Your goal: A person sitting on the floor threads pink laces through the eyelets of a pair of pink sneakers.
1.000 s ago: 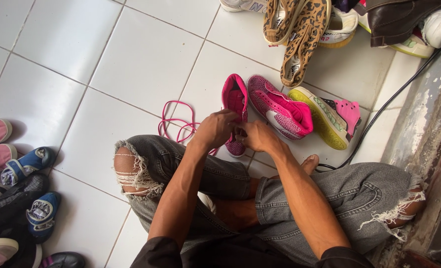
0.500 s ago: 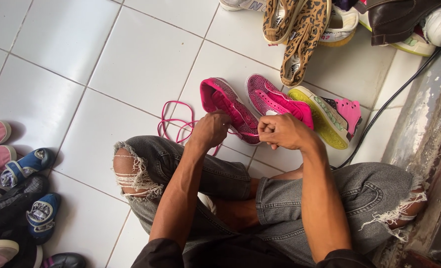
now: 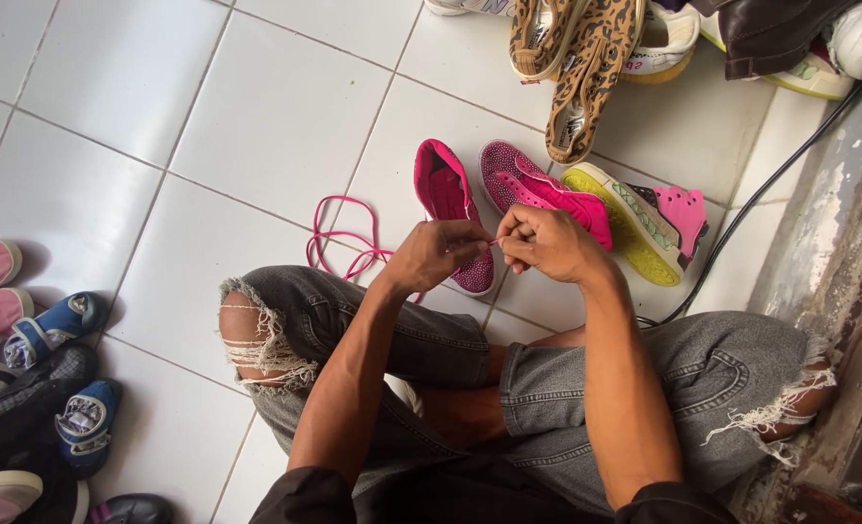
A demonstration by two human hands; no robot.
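Lacing looks barely begun: both hands, left hand (image 3: pixel 431 254) and right hand (image 3: pixel 545 243), pinch the pink lace (image 3: pixel 339 236) tip over the pink sneaker (image 3: pixel 447 199) at twelve o'clock, most lace loose at ten

Both hands (image 3: pixel 494 247) together, fingertips pinched; forearms converging above crossed legs

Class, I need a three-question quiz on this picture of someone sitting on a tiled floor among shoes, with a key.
1. True or false: both hands meet at the pink shoe.
2. What lies looped on the tiles beside that shoe?
3. Which hand is nearer the leopard-print shoes: A left, B right?

Key:
1. True: the left hand and right hand pinch together over it.
2. A pink lace.
3. B.
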